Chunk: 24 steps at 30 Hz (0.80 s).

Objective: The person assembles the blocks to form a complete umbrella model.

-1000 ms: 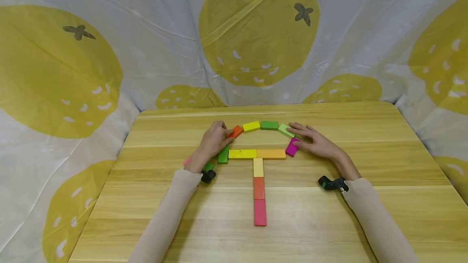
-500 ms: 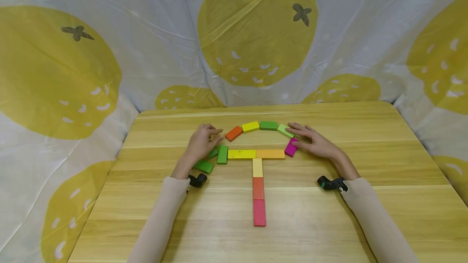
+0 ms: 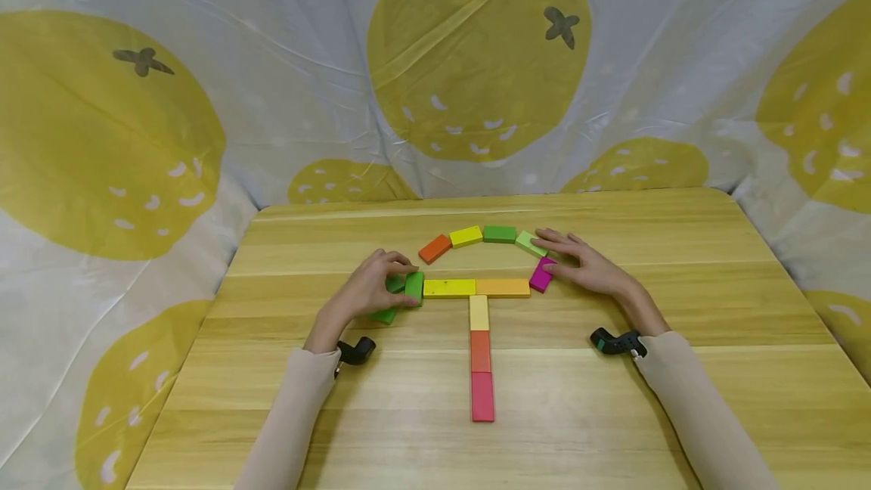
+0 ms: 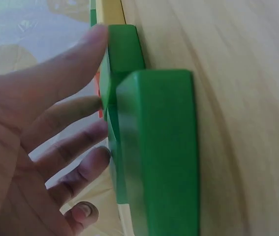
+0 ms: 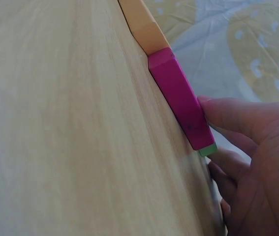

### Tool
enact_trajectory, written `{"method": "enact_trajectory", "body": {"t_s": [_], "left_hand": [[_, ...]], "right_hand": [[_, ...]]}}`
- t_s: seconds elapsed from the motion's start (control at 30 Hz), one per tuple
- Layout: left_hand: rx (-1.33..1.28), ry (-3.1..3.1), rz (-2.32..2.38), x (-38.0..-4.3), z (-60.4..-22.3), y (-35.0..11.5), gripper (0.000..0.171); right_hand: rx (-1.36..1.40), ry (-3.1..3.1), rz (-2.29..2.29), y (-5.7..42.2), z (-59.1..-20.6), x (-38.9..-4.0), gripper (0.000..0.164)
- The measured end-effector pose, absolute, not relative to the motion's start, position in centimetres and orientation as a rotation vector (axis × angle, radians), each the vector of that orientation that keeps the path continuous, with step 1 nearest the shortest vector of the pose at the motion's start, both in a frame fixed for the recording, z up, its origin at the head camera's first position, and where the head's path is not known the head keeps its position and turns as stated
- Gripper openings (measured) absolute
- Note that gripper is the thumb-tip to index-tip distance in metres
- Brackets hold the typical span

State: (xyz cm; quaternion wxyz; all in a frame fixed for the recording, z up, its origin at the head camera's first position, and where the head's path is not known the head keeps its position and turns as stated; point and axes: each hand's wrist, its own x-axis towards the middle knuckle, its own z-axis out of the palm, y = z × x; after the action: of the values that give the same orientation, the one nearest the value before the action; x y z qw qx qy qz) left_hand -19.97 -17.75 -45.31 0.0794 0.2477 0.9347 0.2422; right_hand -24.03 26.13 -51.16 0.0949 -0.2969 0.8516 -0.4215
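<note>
My left hand (image 3: 367,286) pinches an upright-lying green block (image 3: 414,289) by its two ends, thumb at the near end and index finger at the far end. That block touches the left end of a yellow block (image 3: 449,289). Two more green blocks lie partly under the left hand, the nearer one (image 4: 166,147) showing large in the left wrist view. My right hand (image 3: 588,267) rests with extended fingers on a light green block (image 3: 529,242), its thumb touching a magenta block (image 5: 178,101). An orange-red block (image 3: 435,249) lies just beyond the left fingertips.
A yellow block (image 3: 466,236) and a green block (image 3: 500,234) continue the arc. An orange block (image 3: 503,288) extends the row. Below it run a pale yellow block (image 3: 479,312), an orange-red block (image 3: 480,351) and a pinkish-red block (image 3: 482,397). Patterned cloth (image 3: 476,59) hangs behind the table (image 3: 578,414).
My left hand has let go of the orange-red block in the arc, moved left and nearer, and taken hold of the green block beside the row. The right hand stays put.
</note>
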Motion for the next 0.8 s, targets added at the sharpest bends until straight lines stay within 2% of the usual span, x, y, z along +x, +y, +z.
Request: {"method": "enact_trajectory", "body": {"t_s": [0.2, 0.8], "left_hand": [[0.767, 2.788, 0.709, -19.9, -45.5, -18.2, 0.065], [0.660, 2.927, 0.650, -21.2, -45.7, -17.9, 0.061]], "right_hand": [[-0.886, 2.525, -1.251, 26.1, -51.3, -24.1, 0.056], [-0.873, 2.517, -1.261, 26.2, -51.4, -24.1, 0.056]]}}
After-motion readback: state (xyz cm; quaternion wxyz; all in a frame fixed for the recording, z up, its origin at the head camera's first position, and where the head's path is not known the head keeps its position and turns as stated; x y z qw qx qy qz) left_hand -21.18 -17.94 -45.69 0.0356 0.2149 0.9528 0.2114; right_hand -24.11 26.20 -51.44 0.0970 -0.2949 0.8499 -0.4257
